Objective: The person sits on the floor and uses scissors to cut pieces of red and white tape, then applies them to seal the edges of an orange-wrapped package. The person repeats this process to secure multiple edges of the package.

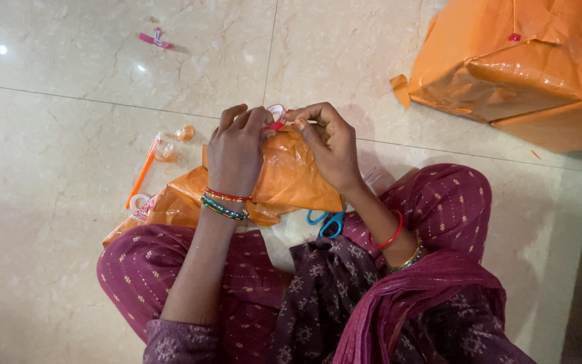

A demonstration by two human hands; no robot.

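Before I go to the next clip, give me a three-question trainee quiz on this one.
1. True or false: both hands touch the orange parcel.
2. What lies on the floor by the right hand's forearm: A scissors, B knife, C pen?
3. Which hand is nearest the tape roll?

Key
1. True.
2. A, the blue-handled scissors.
3. The left hand; the roll sits at its fingertips, with the right hand close.
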